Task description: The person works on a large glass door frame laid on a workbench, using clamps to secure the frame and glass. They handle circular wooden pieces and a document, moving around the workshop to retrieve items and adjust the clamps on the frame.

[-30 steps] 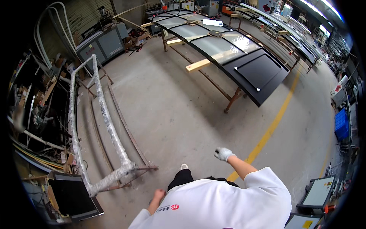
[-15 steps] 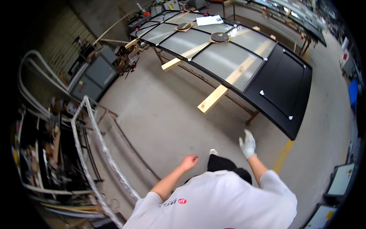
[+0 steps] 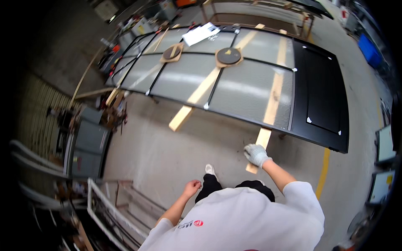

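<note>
Here, a person stands at a long glazed door frame lying flat. The gloved right hand, fingers curled, touches the near end of a wooden batten protruding beneath the frame's near edge. The bare left hand hangs empty, loosely curled. Judged step: reaching the batten; next needs a firm grip.

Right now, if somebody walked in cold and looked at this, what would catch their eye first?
Probably the long glazed door frame lying flat across the upper middle, resting on pale wooden beams, with a solid black panel at its right end. Two round suction lifters sit on the glass. Nearer, the gloved right hand is at the end of one beam, while the bare left hand hangs loosely closed, holding nothing.
</note>
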### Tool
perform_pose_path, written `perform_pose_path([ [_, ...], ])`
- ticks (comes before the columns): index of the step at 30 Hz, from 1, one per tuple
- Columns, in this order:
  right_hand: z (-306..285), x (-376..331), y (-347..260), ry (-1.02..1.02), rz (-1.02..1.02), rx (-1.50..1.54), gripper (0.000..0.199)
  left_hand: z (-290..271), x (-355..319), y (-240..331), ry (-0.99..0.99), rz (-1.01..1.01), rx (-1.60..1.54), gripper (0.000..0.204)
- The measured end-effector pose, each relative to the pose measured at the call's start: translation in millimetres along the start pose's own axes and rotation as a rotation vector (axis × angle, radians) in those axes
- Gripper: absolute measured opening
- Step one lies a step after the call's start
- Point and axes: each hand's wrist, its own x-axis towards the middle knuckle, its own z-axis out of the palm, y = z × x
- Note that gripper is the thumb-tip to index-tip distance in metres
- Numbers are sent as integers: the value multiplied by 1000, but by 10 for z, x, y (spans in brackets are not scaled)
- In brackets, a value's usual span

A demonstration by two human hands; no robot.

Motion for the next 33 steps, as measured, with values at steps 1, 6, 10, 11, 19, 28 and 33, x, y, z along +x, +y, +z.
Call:
perform_pose_path([
  [1, 72, 25, -42, 48, 47, -5, 23, -310, 291, 142, 8, 79, -8, 25],
  [6, -22, 330, -355, 227, 445, 415, 26, -1398, 1536, 1265, 23, 312, 56, 23],
  [10, -376, 899, -446, 572, 571, 500, 26, -1819, 2414, 1874, 30, 476, 22, 26],
  [11, -499, 1050, -404, 592, 614, 528, 28, -1867, 2534, 2073, 49, 486, 59, 26],
  [19, -1188, 2800, 940, 815, 635, 606, 50, -1961, 3674, 2940, -68, 433, -112, 37],
  [28, -1901, 4853, 2039, 546, 728, 373, 70, -1763, 4974, 3852, -203, 120, -239, 53],
  [33, -1930, 5160, 2329, 392, 787, 589, 69, -1226, 5632, 4381, -311, -42, -500, 77],
])
